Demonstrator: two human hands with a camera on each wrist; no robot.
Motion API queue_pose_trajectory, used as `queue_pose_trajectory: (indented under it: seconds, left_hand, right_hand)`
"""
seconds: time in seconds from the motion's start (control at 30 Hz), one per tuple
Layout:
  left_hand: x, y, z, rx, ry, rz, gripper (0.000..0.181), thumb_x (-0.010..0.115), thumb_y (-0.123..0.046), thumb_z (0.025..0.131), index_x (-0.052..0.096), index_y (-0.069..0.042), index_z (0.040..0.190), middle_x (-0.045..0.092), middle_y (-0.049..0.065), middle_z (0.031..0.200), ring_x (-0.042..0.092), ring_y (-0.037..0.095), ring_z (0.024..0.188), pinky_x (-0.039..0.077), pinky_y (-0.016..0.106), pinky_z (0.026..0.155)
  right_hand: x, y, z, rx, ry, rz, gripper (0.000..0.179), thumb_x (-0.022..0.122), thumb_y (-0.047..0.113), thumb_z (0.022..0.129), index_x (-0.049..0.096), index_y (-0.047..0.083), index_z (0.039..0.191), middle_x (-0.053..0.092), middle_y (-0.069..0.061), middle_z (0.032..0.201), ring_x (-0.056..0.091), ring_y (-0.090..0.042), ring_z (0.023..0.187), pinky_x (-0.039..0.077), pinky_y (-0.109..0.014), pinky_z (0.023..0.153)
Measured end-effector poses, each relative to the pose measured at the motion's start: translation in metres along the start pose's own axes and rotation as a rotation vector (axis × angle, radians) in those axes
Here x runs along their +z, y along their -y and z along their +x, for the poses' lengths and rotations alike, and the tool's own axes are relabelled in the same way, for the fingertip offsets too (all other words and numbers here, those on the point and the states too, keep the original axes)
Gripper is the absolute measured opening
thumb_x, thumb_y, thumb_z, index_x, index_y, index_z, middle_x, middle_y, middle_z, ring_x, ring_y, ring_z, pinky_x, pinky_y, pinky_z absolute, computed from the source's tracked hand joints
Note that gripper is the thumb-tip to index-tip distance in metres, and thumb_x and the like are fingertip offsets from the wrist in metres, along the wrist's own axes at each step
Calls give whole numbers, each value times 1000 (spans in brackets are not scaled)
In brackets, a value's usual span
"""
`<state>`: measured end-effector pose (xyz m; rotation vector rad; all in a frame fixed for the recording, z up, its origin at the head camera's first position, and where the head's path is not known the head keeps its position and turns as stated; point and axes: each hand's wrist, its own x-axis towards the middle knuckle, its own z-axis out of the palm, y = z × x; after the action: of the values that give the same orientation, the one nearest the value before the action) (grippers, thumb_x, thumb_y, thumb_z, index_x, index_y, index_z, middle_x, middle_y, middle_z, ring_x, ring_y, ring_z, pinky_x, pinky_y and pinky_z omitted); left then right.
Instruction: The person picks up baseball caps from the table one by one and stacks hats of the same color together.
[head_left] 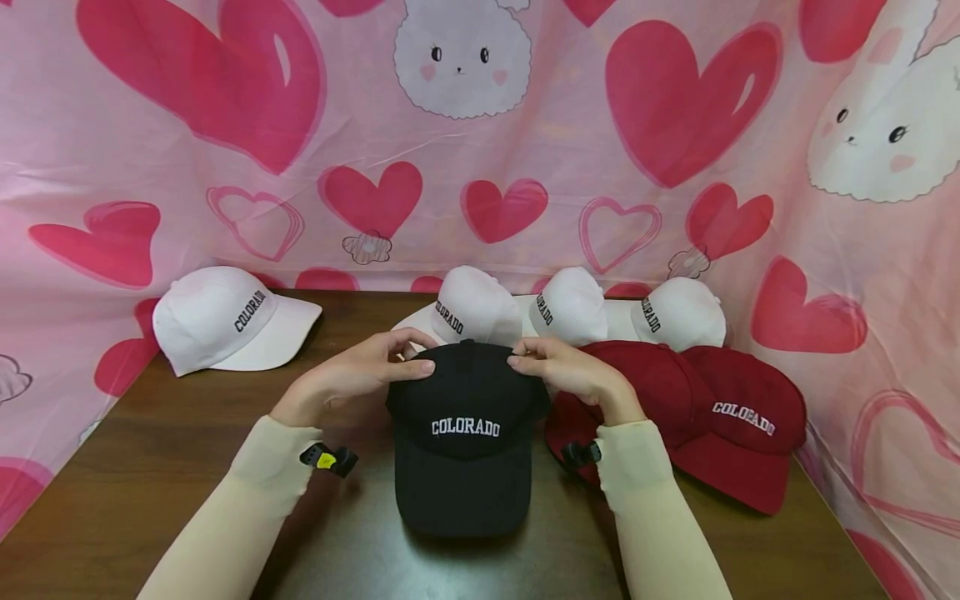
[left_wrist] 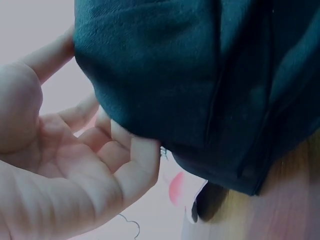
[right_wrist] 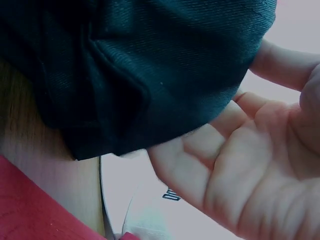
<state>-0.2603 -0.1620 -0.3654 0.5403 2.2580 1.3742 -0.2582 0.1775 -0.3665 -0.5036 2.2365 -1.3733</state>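
At the lower centre of the frame, the black cap [head_left: 467, 446] seems mid-positioning; the next move probably needs an even grip. Its brim points to the bottom edge, long axis running vertically. Farther up, the left hand [head_left: 356, 372] and right hand [head_left: 579, 375] pinch its crown; white caps [head_left: 483, 304] sit behind.

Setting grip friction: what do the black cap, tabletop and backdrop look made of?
Black cap: matte woven fabric, perhaps cotton twill; fine ribbed weave and soft folds show in the right wrist view.
Tabletop: wood or wood-look laminate, semi-gloss; brown grain, greyish sheen near the front.
Backdrop: thin printed cloth, fibre unclear; it hangs creased.
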Motion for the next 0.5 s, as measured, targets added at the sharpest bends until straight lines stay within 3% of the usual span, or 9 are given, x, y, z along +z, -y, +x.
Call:
queue_pose_trajectory:
  seconds: [0.1, 0.3, 0.5]
  left_hand:
    - [-3, 0, -1, 20, 10, 52, 51, 74, -32, 100, 55, -13, 143, 58, 14, 112, 53, 30, 109, 49, 41, 92]
    - [-7, 1, -2, 36, 45, 36, 59, 75, -26, 99, 49, -7, 148, 57, 14, 108, 56, 29, 101, 50, 43, 91]
    - [-6, 2, -3, 29, 32, 89, 60, 75, -28, 99, 51, -7, 150, 58, 13, 110, 55, 29, 104, 50, 43, 92]
  right_hand:
    - [1, 1, 0, -7, -26, -50, 16, 62, 24, 107, 61, 7, 106, 60, -9, 96, 58, -26, 94, 50, -40, 81]
    - [2, 1, 1, -26, -63, -113, 16, 64, 26, 106, 61, 10, 104, 52, -10, 86, 51, -33, 81, 45, -39, 71]
    - [2, -1, 3, -25, -92, -157, 21, 66, 31, 104, 63, 11, 112, 59, -10, 102, 56, -31, 87, 54, -45, 76]
